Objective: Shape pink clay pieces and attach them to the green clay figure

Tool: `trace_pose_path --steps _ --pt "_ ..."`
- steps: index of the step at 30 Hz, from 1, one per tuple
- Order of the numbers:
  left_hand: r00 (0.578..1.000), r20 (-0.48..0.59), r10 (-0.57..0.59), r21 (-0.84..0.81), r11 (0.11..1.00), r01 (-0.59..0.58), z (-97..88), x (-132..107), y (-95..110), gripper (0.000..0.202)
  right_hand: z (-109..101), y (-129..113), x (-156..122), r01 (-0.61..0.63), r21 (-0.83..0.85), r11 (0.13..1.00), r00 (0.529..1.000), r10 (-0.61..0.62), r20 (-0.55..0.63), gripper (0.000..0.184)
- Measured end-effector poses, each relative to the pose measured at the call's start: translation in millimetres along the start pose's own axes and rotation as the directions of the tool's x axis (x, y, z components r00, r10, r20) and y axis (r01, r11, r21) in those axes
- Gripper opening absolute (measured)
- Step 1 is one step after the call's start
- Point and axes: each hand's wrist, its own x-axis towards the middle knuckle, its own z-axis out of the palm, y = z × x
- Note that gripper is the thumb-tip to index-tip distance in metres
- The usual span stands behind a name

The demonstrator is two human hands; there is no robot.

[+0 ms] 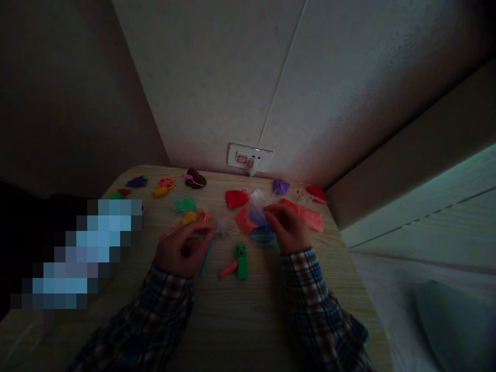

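My left hand (184,250) is closed in a pinch, thumb and fingertips together beside a crumpled clear plastic bag (225,223). Whatever it pinches is too small and dim to make out. My right hand (289,227) also pinches, its fingertips over a clear bag with a bluish tint (256,214); I cannot tell whether it grips that bag. Between my wrists lies a green clay-like figure (242,262) with a dark-marked face, touching a pink stick-shaped piece (228,269). A thin blue stick (206,259) rests near my left fingers.
Bagged lumps in red (235,199), purple (281,187), green (185,204) and pink (311,218) lie across the wooden table (267,330). Small coloured shapes and a brown piece (195,178) sit at the back left. A wall socket (250,157) holds a plug.
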Motion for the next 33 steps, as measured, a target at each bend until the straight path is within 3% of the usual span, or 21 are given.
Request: trace_pose_path --steps 3,7,12,14,17,20,22,25,29,31,33 --pt "0.998 0.035 -0.051 -0.086 0.995 0.054 5.2 9 3 0.031 -8 -11 -9 -0.038 0.197 0.98 0.998 0.047 -0.041 0.007" --pt "0.98 0.19 -0.065 -0.234 0.966 0.109 12.1 16 4 0.044 -6 -26 -21 -0.039 0.363 0.931 0.998 0.055 -0.035 0.01" --pt "0.94 0.333 -0.07 -0.517 0.82 0.244 13.7 16 -9 0.039 10 -37 -34 -0.116 0.418 0.901 0.992 0.084 0.094 0.008" --pt "0.917 0.384 -0.113 -0.544 0.775 0.323 10.1 15 -16 0.042 7 -33 -37 -0.091 0.323 0.942 0.994 0.065 0.088 0.006" --pt "0.919 0.339 -0.199 -0.584 0.722 0.372 3.0 14 -22 0.042 -10 -15 -40 0.081 -0.034 0.996 0.996 -0.082 -0.025 0.011" --pt "0.916 0.284 -0.282 -0.613 0.681 0.4 -1.4 12 -21 0.032 -29 12 -40 0.247 -0.425 0.871 0.956 -0.29 -0.037 0.019" --pt "0.895 0.323 -0.309 -0.631 0.634 0.447 -2.1 11 -16 0.02 -34 29 -40 0.294 -0.574 0.764 0.939 -0.344 0.023 0.024" --pt "0.871 0.383 -0.308 -0.651 0.578 0.491 -0.9 10 -7 0.009 -34 43 -40 0.27 -0.666 0.695 0.946 -0.321 0.048 0.019" --pt "0.853 0.389 -0.348 -0.667 0.532 0.521 0.7 10 1 0.011 -30 40 -41 0.177 -0.725 0.666 0.976 -0.211 0.044 0.007" --pt "0.846 0.382 -0.371 -0.671 0.518 0.53 0.5 10 4 0.013 -30 33 -41 0.125 -0.733 0.669 0.989 -0.147 0.035 0.005" --pt "0.841 0.388 -0.377 -0.67 0.511 0.539 0.0 10 5 0.012 -32 27 -41 0.098 -0.678 0.729 0.993 -0.118 0.017 0.005"
